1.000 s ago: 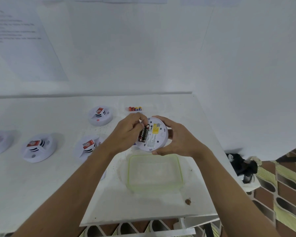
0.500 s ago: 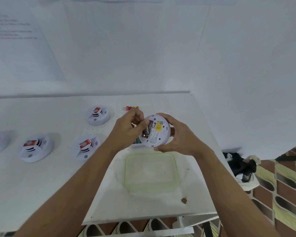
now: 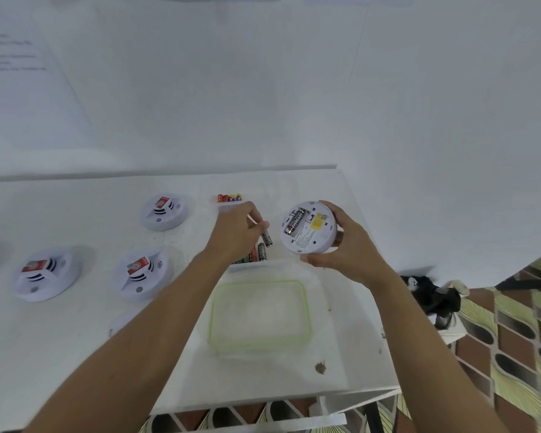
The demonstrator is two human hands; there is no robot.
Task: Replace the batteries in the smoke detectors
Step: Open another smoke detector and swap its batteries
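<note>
Head view, from the left: a white bench (image 3: 75, 339) runs along a white wall, with a printed sheet (image 3: 13, 57) pinned above its far left end. Three white detectors sit face up on the bench, each with a red tag on its top: one at the left (image 3: 46, 273), one nearer the middle (image 3: 141, 271), and one farther back (image 3: 164, 211). A fourth white rim at the left edge is cut off and blurred. Behind the left hand (image 3: 236, 234), a short row of coloured cells (image 3: 229, 198) stands near the back of the bench.

The left hand reaches forward with its back to the camera, its fingers (image 3: 253, 218) pinched on one black battery (image 3: 266, 238) that hangs just above a cluster of loose batteries (image 3: 256, 254) lying in a tray whose near rim shows below the wrist. In front of that tray sits a clear tub (image 3: 260, 317) with a green rim; nothing can be made out inside it.

To the right, the right hand (image 3: 350, 248) holds a fourth detector (image 3: 308, 226) in the air, back side toward the camera, fingers wrapped around its edge. Its battery bay is open, with one black Eveready cell (image 3: 296, 221) seated in it and a yellow label beside. A small brown speck (image 3: 320, 367) lies near the bench's front right corner. Beyond the bench edge, a black object (image 3: 431, 296) lies low against the wall, above patterned flooring (image 3: 512, 339).
</note>
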